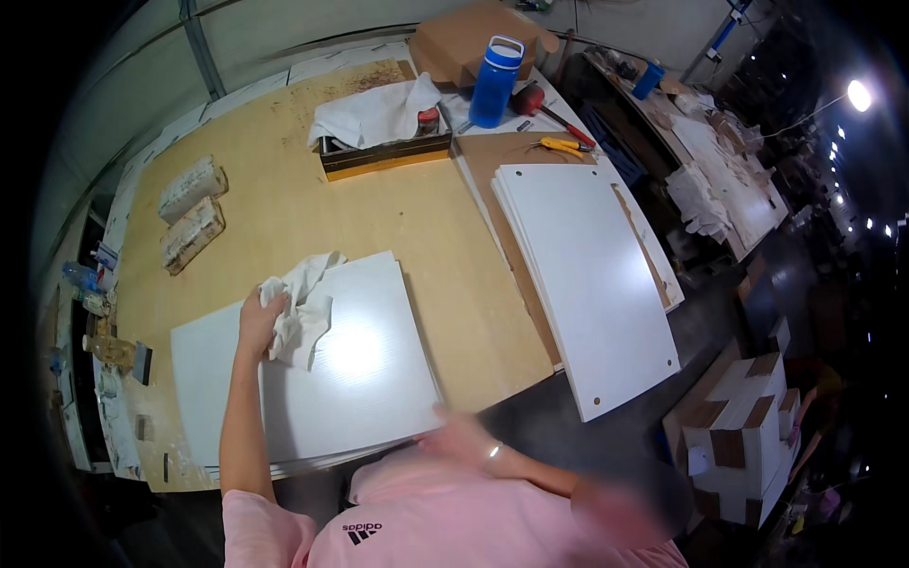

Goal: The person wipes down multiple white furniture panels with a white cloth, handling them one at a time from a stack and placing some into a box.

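My left hand (258, 320) is closed on a crumpled white cloth (305, 322), which lies against the upper middle of a white panel (379, 364). The panel tops a small stack on the near part of the wooden work table (417, 218). By the panel's near right corner is my right hand (457, 437), smeared by motion. Its fingers are too blurred to read, and whether they touch the panel's edge I cannot make out.
Another stack of white panels (587, 275) with small holes lies at the right. Behind stand a tray (383, 159) with a cloth, a blue bottle (496, 83), a mallet (530, 99), yellow-handled pliers (565, 146) and a cardboard box (473, 38). Two wrapped blocks (192, 235) sit left.
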`<action>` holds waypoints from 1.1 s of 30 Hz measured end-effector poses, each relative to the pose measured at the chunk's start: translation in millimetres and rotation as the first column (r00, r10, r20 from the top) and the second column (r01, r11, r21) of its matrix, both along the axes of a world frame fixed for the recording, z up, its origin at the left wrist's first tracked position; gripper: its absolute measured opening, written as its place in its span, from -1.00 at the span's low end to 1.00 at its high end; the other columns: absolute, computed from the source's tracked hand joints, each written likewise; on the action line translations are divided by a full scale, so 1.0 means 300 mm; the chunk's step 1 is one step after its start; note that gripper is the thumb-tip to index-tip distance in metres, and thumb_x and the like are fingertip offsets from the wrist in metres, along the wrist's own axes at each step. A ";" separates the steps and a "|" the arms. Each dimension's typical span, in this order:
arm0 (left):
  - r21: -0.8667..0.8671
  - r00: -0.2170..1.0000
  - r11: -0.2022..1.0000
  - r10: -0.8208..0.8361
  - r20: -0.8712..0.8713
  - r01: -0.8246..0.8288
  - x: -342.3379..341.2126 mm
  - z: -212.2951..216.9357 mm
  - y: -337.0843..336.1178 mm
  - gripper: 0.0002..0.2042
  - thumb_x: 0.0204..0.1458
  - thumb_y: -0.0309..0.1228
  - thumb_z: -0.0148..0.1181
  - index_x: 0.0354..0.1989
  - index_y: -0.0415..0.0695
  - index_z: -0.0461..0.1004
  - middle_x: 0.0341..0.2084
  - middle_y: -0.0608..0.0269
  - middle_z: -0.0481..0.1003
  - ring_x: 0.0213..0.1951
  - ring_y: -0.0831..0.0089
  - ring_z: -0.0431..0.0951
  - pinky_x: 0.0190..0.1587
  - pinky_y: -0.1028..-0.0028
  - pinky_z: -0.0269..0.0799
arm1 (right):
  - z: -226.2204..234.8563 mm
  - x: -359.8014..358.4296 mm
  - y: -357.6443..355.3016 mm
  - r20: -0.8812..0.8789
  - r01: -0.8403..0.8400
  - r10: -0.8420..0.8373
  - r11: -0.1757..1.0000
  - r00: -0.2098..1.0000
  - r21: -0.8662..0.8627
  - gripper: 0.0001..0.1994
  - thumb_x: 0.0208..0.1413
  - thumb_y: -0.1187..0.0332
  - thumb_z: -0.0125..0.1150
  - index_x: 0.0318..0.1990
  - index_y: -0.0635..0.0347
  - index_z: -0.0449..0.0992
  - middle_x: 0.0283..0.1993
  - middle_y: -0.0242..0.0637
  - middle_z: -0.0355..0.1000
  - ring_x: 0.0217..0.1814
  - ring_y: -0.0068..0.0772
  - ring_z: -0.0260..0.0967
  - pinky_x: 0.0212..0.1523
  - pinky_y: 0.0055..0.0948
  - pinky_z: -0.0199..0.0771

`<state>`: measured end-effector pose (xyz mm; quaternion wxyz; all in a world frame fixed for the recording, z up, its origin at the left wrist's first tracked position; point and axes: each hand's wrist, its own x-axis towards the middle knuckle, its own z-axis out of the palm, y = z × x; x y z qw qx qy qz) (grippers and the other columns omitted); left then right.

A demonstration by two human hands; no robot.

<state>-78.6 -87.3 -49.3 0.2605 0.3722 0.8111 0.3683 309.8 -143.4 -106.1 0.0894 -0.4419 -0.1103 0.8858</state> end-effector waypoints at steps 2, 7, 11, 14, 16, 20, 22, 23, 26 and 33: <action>-0.049 0.952 0.999 -0.036 -0.305 0.022 0.109 0.028 -0.012 -0.57 -0.03 -0.35 0.25 0.06 -0.12 0.45 -0.12 0.05 0.58 -0.21 0.15 0.60 -0.11 0.31 0.47 | 0.000 0.007 0.002 0.031 0.046 -0.047 0.999 0.998 0.020 -0.51 0.32 0.08 -0.05 0.08 0.45 0.33 -0.02 0.16 0.44 -0.11 -0.06 0.44 0.00 -0.25 0.46; 0.005 0.592 0.693 -0.613 -0.523 0.721 0.578 -0.016 -0.135 -0.44 -0.17 -0.28 0.33 0.13 0.23 0.46 0.22 0.32 0.35 0.28 0.05 0.23 0.29 -0.20 -0.03 | 0.029 0.012 -0.011 0.033 0.060 -0.064 0.993 0.997 0.106 -0.58 0.31 0.16 0.02 -0.04 0.48 0.40 -0.20 0.13 0.51 -0.32 -0.21 0.53 -0.23 -0.34 0.58; -0.048 0.594 0.743 -0.571 -0.567 0.668 0.440 -0.080 -0.187 -0.48 -0.14 -0.12 0.36 0.09 0.27 0.47 0.27 0.32 0.28 0.36 0.05 0.10 0.27 -0.27 -0.08 | 0.034 0.012 -0.018 0.031 0.037 -0.044 0.979 0.999 0.201 -0.61 0.33 0.19 -0.01 -0.08 0.48 0.43 -0.21 0.07 0.51 -0.29 -0.23 0.53 -0.23 -0.35 0.58; -0.008 0.631 0.979 -0.137 -0.764 0.204 -0.001 -0.160 -0.223 -0.55 0.02 -0.24 0.28 0.12 0.04 0.44 0.25 0.25 0.31 0.33 0.10 0.17 0.27 -0.06 0.03 | 0.033 0.022 -0.010 0.051 0.007 -0.022 0.966 0.998 0.259 -0.61 0.35 0.20 -0.06 -0.06 0.49 0.42 -0.19 0.09 0.51 -0.29 -0.20 0.53 -0.23 -0.36 0.58; 0.120 0.715 0.993 0.088 -0.694 -0.007 -0.193 -0.173 -0.302 -0.58 0.08 -0.27 0.22 0.14 0.00 0.42 0.23 0.14 0.33 0.30 0.07 0.21 0.24 -0.02 0.05 | 0.012 0.020 -0.001 0.021 0.001 -0.007 0.965 1.000 0.264 -0.61 0.36 0.21 -0.08 -0.05 0.49 0.40 -0.17 0.10 0.51 -0.29 -0.19 0.53 -0.23 -0.35 0.58; 0.058 0.705 0.990 -0.051 -0.708 0.129 0.157 -0.181 -0.321 -0.54 0.11 -0.22 0.18 0.19 -0.05 0.38 0.15 -0.02 0.37 0.28 -0.05 0.20 0.33 -0.12 -0.12 | -0.007 0.015 0.003 0.069 0.007 -0.022 0.979 0.997 0.204 -0.64 0.35 0.27 -0.11 -0.01 0.51 0.37 -0.16 0.12 0.50 -0.26 -0.14 0.54 -0.21 -0.33 0.58; 0.024 0.742 0.867 -0.411 -0.529 0.498 0.483 -0.097 -0.343 -0.55 0.04 -0.24 0.22 0.15 0.06 0.43 0.21 0.08 0.33 0.33 0.00 0.15 0.34 -0.15 -0.14 | 0.018 -0.010 -0.002 0.054 0.037 -0.046 0.985 0.997 0.169 -0.66 0.33 0.31 -0.10 -0.03 0.51 0.37 -0.17 0.12 0.50 -0.25 -0.13 0.54 -0.21 -0.32 0.59; -0.008 0.726 0.868 -0.421 -0.544 0.497 0.457 -0.084 -0.413 -0.56 0.03 -0.24 0.22 0.14 0.07 0.44 0.20 0.12 0.34 0.33 0.02 0.16 0.33 -0.15 -0.11 | 0.085 -0.016 0.000 0.015 0.065 -0.068 0.984 0.998 0.167 -0.68 0.32 0.33 -0.09 -0.04 0.51 0.37 -0.17 0.11 0.50 -0.25 -0.13 0.54 -0.21 -0.32 0.59; -0.077 0.673 0.861 -0.446 -0.590 0.503 0.362 -0.086 -0.558 -0.59 0.01 -0.25 0.24 0.09 0.09 0.47 0.19 0.25 0.36 0.32 0.07 0.19 0.32 -0.14 -0.04 | 0.071 -0.002 0.027 0.051 -0.072 0.060 0.957 0.997 0.280 -0.74 0.28 0.36 -0.02 -0.13 0.48 0.40 -0.17 0.06 0.50 -0.24 -0.17 0.55 -0.21 -0.32 0.59; 0.053 0.438 0.532 0.746 -0.501 -0.845 -0.411 0.024 -1.236 -0.64 0.08 -0.44 0.17 0.08 -0.18 0.46 -0.10 0.06 0.56 -0.15 0.03 0.57 -0.06 0.27 0.46 | 0.081 0.108 0.106 0.754 -0.824 0.377 0.423 0.537 0.376 -0.70 0.15 0.26 0.20 -0.17 0.37 0.40 -0.14 -0.03 0.51 -0.17 -0.18 0.52 -0.26 -0.30 0.54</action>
